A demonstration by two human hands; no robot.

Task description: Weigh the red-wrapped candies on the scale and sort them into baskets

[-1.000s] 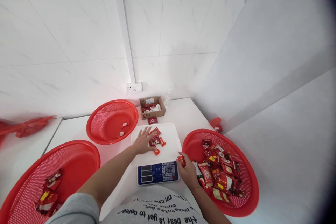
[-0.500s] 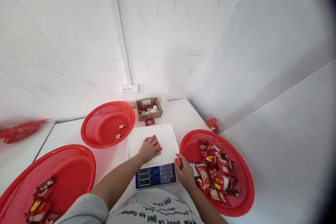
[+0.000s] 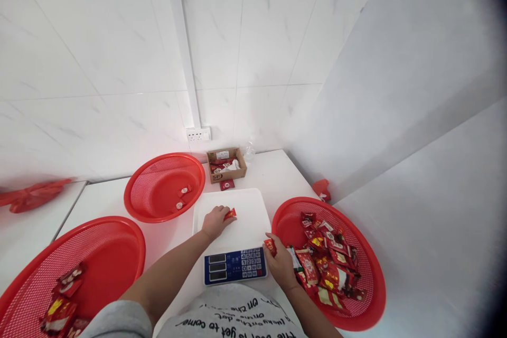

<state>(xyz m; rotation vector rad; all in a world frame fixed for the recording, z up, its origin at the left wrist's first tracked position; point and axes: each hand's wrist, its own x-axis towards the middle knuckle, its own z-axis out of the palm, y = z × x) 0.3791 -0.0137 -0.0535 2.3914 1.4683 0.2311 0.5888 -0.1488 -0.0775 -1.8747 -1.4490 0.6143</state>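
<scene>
My left hand (image 3: 215,223) is over the white weighing tray (image 3: 247,200) of the scale, its fingers closed on a small red snack packet (image 3: 230,214). Part of that packet is hidden under the fingers. By the tray's right front corner, my right hand (image 3: 280,263) grips another red packet (image 3: 270,246). The forearm behind it passes beside the right red basket (image 3: 374,269), which holds a heap of red and gold wrapped snacks (image 3: 330,261). In front of the tray is the scale's blue keypad panel (image 3: 235,265).
Two red mesh baskets stand at left: the far one (image 3: 137,169) holds two small packets, the near one (image 3: 119,222) several. An open cardboard box (image 3: 227,174) of packets sits behind the scale, with a dark red packet (image 3: 227,185) before it. A wall (image 3: 415,179) bounds the right side.
My left hand has shifted left across the tray, and less red packaging shows around its fingers. My right hand keeps its grip in nearly the same place.
</scene>
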